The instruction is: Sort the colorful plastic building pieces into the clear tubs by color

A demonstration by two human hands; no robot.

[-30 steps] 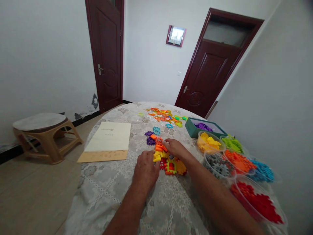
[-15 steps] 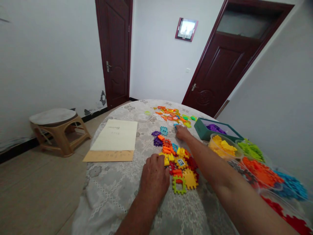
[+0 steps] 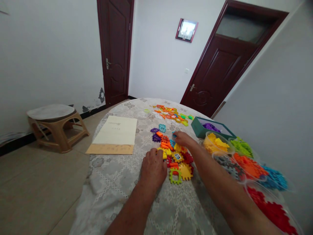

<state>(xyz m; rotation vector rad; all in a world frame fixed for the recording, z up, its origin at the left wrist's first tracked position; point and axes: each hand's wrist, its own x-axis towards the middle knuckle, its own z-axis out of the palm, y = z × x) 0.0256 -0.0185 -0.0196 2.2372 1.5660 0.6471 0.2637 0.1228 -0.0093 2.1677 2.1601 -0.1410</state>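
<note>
My left hand [image 3: 154, 165] lies at the near left of a pile of plastic interlocking blocks, its fingers curled against a yellow block [image 3: 164, 154]; its fingertips are partly hidden. At the pile's far right, my right hand [image 3: 183, 139] pinches a small blue block [image 3: 173, 133]. Between the hands are orange blocks [image 3: 164, 145], a yellow window block [image 3: 177, 156], red pieces [image 3: 188, 158], a flat yellow plate [image 3: 186, 171] and a green square frame [image 3: 175, 176]. Purple pieces [image 3: 156, 137] and a light-blue square piece [image 3: 162, 128] lie at the far left of the pile.
Scattered orange and yellow pieces [image 3: 168, 112] lie farther back. On the right stand a green box [image 3: 199, 128] with purple pieces and several clear tubs, including one of yellow pieces [image 3: 216, 143] and one of red [image 3: 269, 207]. Paper sheets [image 3: 117, 130] lie left. A stool [image 3: 58, 125] stands beyond the table.
My right hand has drawn back toward me and the pile, with the small blue block at its fingertips. My left hand keeps its place by the yellow blocks. The view has shifted slightly.
</note>
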